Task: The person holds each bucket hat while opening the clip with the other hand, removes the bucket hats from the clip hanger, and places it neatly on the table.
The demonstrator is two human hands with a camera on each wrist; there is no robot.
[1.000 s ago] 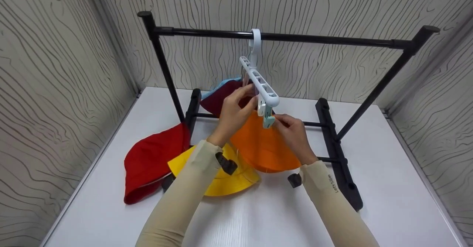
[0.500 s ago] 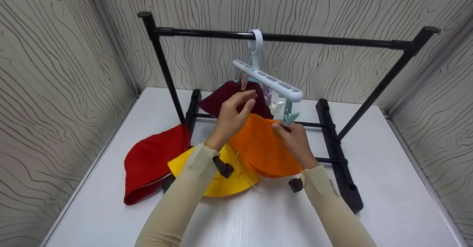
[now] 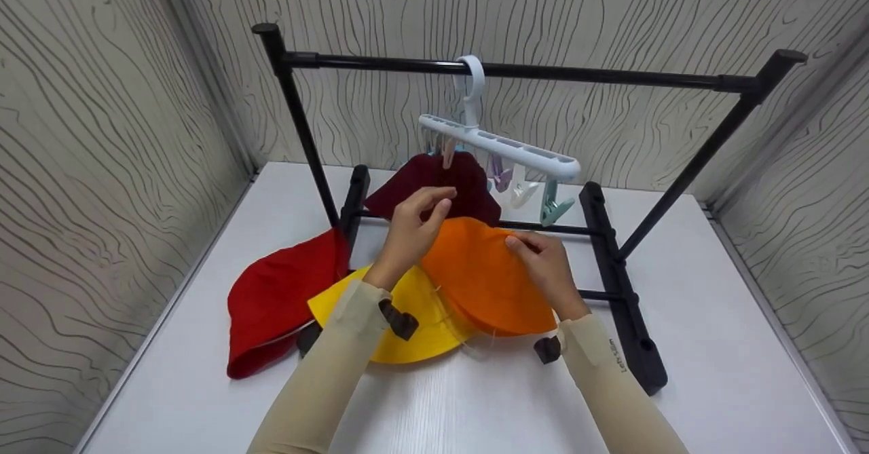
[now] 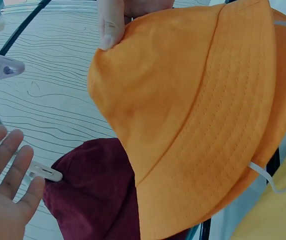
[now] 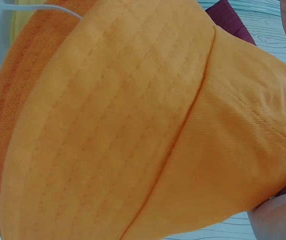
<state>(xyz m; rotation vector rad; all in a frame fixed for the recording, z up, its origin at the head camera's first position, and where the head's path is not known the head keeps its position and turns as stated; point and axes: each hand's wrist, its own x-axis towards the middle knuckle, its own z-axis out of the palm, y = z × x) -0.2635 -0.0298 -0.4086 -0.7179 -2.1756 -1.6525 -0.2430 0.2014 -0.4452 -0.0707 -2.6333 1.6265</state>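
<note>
My right hand pinches the crown of an orange bucket hat between thumb and fingers. In the left wrist view, the thumb presses the orange cloth near its top edge, and the brim hangs down with a thin cord. My left hand holds nothing; its fingers are loosely extended in front of a maroon bucket hat. That hat hangs by a pale clip from a light blue hanger. To the right, purple, white and mint clips hang without hats.
The hanger hooks over a black rack's top bar. A red bucket hat lies on the white table at left. Beside it, a yellow bucket hat lies partly under my left forearm. Patterned walls enclose the table.
The hanger has swung round, its near end moving right. My left hand has drawn back from it, down and left. The orange hat and my right hand have lowered slightly, away from the mint clip.
</note>
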